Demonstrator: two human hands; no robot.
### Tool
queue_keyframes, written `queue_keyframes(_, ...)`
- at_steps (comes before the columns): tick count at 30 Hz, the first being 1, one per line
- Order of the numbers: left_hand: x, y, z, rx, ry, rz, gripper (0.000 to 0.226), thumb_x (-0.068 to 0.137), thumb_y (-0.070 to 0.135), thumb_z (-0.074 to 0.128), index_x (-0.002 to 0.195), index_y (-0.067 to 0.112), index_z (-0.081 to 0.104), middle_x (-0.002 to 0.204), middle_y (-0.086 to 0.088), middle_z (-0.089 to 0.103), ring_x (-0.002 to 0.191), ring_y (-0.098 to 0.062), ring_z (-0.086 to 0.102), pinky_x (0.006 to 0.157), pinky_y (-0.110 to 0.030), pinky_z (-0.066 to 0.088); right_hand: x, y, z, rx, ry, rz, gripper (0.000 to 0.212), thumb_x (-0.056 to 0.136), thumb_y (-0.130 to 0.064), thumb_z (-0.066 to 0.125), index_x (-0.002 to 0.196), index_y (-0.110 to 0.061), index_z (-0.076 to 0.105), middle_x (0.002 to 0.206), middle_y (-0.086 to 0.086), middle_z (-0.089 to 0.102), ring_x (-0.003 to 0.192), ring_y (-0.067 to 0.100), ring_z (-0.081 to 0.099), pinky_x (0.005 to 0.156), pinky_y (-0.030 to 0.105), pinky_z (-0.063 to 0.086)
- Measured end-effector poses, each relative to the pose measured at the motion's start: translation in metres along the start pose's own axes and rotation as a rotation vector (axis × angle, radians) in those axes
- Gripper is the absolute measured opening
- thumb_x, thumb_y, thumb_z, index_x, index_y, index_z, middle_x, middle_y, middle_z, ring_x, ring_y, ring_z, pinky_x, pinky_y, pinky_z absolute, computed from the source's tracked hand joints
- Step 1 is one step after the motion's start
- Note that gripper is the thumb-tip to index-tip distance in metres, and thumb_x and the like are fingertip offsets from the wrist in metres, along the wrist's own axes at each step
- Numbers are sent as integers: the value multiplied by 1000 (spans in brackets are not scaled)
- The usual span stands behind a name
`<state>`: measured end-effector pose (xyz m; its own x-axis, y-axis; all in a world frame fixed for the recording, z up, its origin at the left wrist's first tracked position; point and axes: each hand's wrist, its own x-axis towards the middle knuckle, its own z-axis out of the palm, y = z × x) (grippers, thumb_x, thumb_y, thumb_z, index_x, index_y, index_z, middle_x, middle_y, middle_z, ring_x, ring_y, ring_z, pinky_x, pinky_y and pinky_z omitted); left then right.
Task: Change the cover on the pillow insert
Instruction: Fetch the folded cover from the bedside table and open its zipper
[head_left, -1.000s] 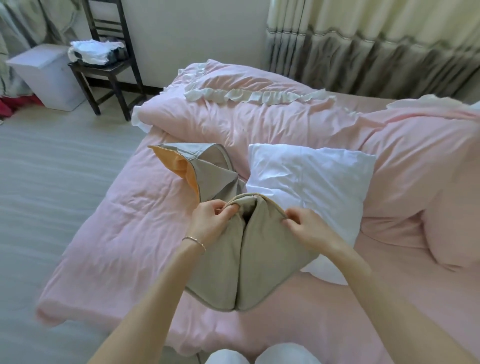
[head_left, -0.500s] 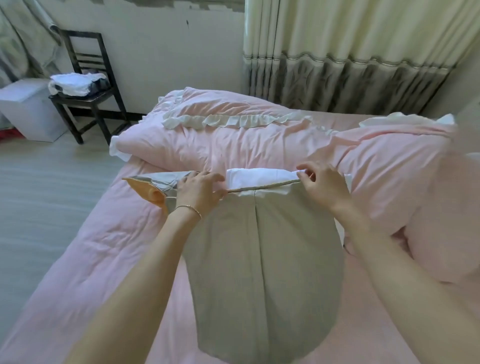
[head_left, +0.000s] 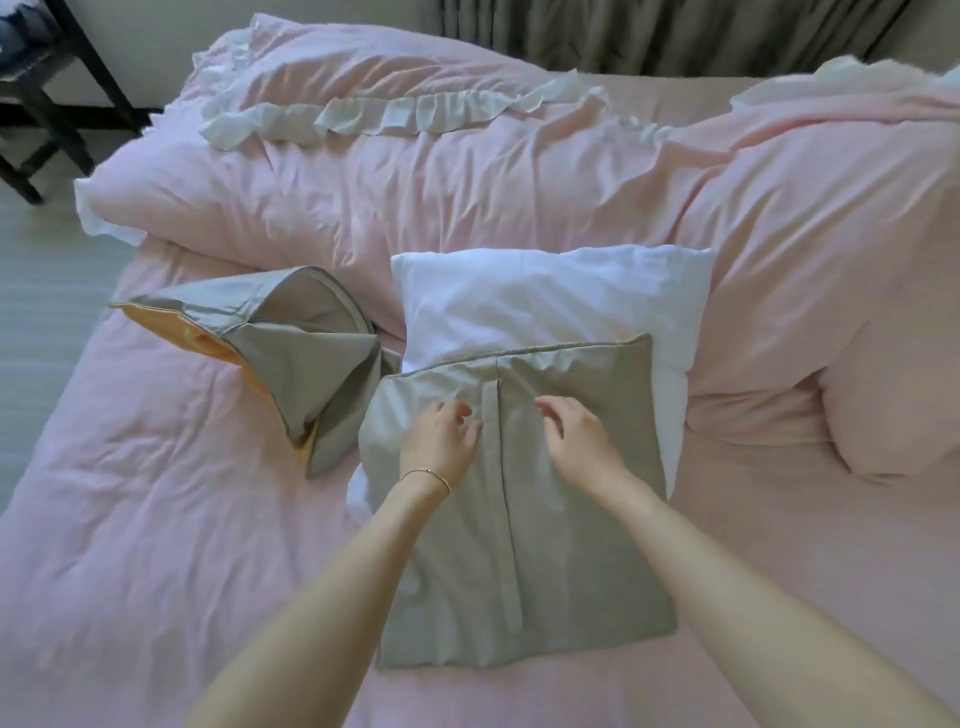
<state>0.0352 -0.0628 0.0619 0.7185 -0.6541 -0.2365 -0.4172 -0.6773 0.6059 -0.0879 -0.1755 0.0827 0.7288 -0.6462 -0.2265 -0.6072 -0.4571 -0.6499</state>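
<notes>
Both hands lie loosely spread, holding nothing: the left hand (head_left: 441, 434) and right hand (head_left: 579, 436) rest on the grey cover (head_left: 519, 519) either side of its centre seam. The cover lies flat over the white pillow insert's (head_left: 545, 296) near half, at 6 o'clock on the bed (head_left: 156, 519). Seemingly the cover is only laid out; next, find its opening and feed the insert in, leaving the other grey cover (head_left: 311, 353) at 9 o'clock.

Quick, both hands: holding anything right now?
Left hand: open, fingers relaxed on the flat grey fabric pillow cover, gripping nothing.
Right hand: open, loosely curled over the same cover, gripping nothing.
</notes>
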Motion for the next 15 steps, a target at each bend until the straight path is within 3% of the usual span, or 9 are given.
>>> queue_keyframes(4, 28, 12, 26, 0, 116, -34, 37, 84, 36, 62, 107, 7, 55, 107, -10, 56, 101, -27, 52, 81, -35, 41, 13, 18, 16, 62, 81, 7, 33, 88, 6, 43, 118, 2, 57, 109, 17, 60, 105, 30, 54, 92, 29, 37)
queue_keyframes(7, 41, 16, 35, -48, 132, -102, 26, 85, 31, 61, 98, 9, 57, 102, -8, 59, 95, -26, 55, 77, -34, 41, 16, 26, 21, 90, 126, -3, 32, 86, 6, 43, 112, 1, 60, 104, 15, 61, 100, 29, 56, 89, 32, 41)
queue_keyframes(10, 49, 7, 31, -168, 41, -148, 13, 87, 19, 57, 87, 9, 66, 90, -8, 68, 84, -22, 61, 76, -30, 46, 20, 25, 22, 109, 159, -20, 33, 84, -5, 41, 109, -1, 63, 100, 13, 62, 96, 30, 58, 86, 37, 45)
queue_keyframes(12, 47, 3, 18, -447, -93, -178, 14, 88, 10, 57, 78, 9, 68, 78, -9, 67, 72, -18, 59, 73, -30, 53, 24, 18, 22, 136, 148, -35, 33, 84, -9, 42, 109, -1, 63, 99, 13, 62, 95, 30, 58, 86, 39, 46)
queue_keyframes(15, 34, 2, -6, -682, -225, -190, 19, 90, 6, 56, 74, 13, 65, 72, -9, 59, 63, -11, 56, 61, -20, 55, 26, 4, 24, 152, 115, -109, 33, 85, -19, 49, 111, -6, 63, 100, 10, 59, 94, 27, 56, 89, 31, 42)
